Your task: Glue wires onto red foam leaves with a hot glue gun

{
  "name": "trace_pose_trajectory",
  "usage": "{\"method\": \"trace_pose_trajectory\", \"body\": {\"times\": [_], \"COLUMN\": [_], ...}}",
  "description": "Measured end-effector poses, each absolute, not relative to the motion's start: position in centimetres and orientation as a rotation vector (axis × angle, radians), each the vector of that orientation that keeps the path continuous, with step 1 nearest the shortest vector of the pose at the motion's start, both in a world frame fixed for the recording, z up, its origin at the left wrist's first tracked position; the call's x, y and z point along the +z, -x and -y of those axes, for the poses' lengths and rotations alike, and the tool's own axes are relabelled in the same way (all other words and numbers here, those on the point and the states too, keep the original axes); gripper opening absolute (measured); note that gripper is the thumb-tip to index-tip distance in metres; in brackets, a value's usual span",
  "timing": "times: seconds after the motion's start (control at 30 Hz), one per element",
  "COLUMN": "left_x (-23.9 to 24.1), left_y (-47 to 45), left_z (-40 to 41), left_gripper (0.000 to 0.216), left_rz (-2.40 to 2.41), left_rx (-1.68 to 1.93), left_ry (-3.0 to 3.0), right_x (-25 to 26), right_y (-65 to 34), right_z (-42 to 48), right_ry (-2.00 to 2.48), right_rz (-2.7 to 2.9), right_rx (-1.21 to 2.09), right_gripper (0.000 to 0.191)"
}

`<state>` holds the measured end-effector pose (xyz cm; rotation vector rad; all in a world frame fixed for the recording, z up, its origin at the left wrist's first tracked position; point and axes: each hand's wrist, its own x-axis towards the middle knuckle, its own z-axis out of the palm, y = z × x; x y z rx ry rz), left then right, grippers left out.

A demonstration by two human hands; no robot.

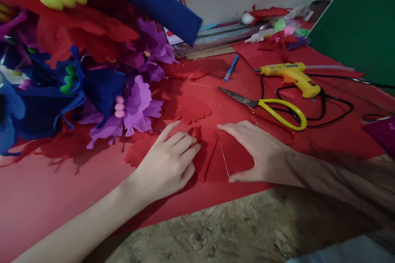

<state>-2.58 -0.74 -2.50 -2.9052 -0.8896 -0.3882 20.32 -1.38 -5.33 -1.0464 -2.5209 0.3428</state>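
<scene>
Pressing down at the middle of the frame, both hands lie on a red felt piece (207, 154) that rests on a larger red sheet (46, 189) covering the surface. The left hand (168, 164) is flat, fingers close together, with its fingertips against what looks like a raised crease in the felt. The right hand (257, 152) is also flat and palm down, fingers stretched out and thumb set apart. Neither hand grips anything. A thin wire (222, 154) lies on the felt between them, just beside the right thumb.

Smoothing this well probably calls for even pressure from both palms. The crease should be held by the fingertips rather than dragged, and the wire should stay straight and clear of the fold. Red on red makes the felt's edges hard to read, so feeling for them may serve better than looking.

A scalloped red cut-out (191, 109) sits just above the hands. Yellow-handled scissors (271, 109) lie near the right hand to the upper right, blades pointing left, and beyond them are a yellow glue gun (293, 74) and its looping black cord (333, 111). Felt flowers (135, 107) crowd the left of the frame. The sheet's near edge runs just below the hands, with bare board (216, 230) under it. The freest room seems to be at lower left.
</scene>
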Motion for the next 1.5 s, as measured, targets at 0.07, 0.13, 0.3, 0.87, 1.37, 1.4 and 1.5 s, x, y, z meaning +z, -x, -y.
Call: {"method": "trace_pose_trajectory", "body": {"times": [0.07, 0.13, 0.3, 0.87, 1.37, 1.4, 1.5], "left_x": [-2.5, -2.4, -2.4, -2.5, -2.3, -2.3, -2.3], "left_y": [2.5, 2.3, 2.0, 1.9, 2.0, 2.0, 2.1], "left_z": [0.9, 1.1, 1.7, 1.7, 1.7, 1.7, 1.5], "left_gripper": [0.027, 0.027, 0.028, 0.025, 0.028, 0.029, 0.031], "left_rz": [0.877, 0.866, 0.864, 0.851, 0.862, 0.865, 0.888], "left_rx": [-0.377, -0.344, -0.266, -0.242, -0.235, -0.233, -0.253], "left_ry": [2.896, 2.868, 2.754, 2.758, 2.780, 2.784, 2.790], "right_x": [-5.4, -5.3, -4.9, -4.7, -4.0, -4.2, -4.6], "right_y": [-20.0, -19.9, -19.8, -20.1, -21.4, -21.4, -21.3], "right_z": [1.4, 1.4, 1.5, 2.0, 1.2, 1.2, 1.3], "right_ry": [1.075, 1.102, 1.125, 1.140, 1.167, 1.161, 1.156], "right_rz": [2.488, 2.505, 2.531, 2.445, 2.497, 2.478, 2.449], "right_rx": [0.320, 0.335, 0.420, 0.559, 0.573, 0.559, 0.528], "right_gripper": [0.089, 0.088, 0.084, 0.084, 0.060, 0.058, 0.053]}}
